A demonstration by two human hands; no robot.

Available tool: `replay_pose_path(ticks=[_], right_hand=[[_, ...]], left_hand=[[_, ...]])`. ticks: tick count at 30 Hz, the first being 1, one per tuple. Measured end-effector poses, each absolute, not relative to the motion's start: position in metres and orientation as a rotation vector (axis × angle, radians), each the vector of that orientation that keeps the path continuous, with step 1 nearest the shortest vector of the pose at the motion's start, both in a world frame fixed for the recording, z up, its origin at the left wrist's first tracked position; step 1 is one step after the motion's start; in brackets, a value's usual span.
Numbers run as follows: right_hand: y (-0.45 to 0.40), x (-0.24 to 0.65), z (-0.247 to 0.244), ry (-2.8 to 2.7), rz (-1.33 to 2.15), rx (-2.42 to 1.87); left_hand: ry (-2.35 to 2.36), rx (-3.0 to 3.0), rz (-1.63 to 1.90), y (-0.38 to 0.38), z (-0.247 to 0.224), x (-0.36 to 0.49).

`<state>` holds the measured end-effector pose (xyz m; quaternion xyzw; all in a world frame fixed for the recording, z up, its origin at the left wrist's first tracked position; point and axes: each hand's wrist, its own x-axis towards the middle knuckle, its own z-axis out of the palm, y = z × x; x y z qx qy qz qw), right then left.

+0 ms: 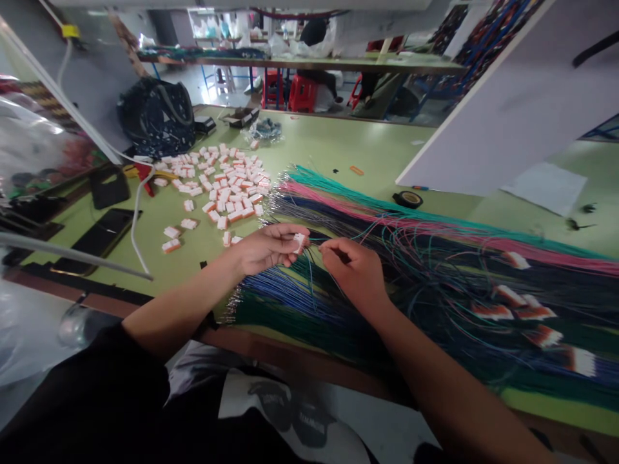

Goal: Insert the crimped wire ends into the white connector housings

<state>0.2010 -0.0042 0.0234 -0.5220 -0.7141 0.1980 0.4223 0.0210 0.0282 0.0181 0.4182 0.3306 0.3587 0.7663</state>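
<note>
Between its thumb and fingers my left hand (271,249) holds a small white and orange connector (300,242), with a few thin wires running out of its right side. Just to the right, my right hand (354,267) is pinched around a thin wire near the connector. Both hands are above long bundles of wires, among them teal (338,188), pink (329,198), blue (290,293) and dark green ones. Several connectors with wires attached (510,296) lie on the bundles at the right.
Loose connectors (232,187) are heaped on the green table (309,135), left of the wire ends. A phone (99,241) and a dark bag (157,116) are at the left. Black tape (407,198) lies behind the bundles, near a slanted white panel (512,109).
</note>
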Motion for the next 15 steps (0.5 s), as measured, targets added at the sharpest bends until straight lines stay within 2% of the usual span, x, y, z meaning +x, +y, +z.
replay_pose_path(ticks=[8,15], right_hand=[[-0.005,0.200,0.023,-1.770,0.534,-1.358],[-0.007,0.198,0.015,-1.852,0.348,-1.432]], left_hand=[[1.082,1.368,0.841,0.013,0.021,0.035],[1.136,1.902,1.051,0.008,0.015,0.038]])
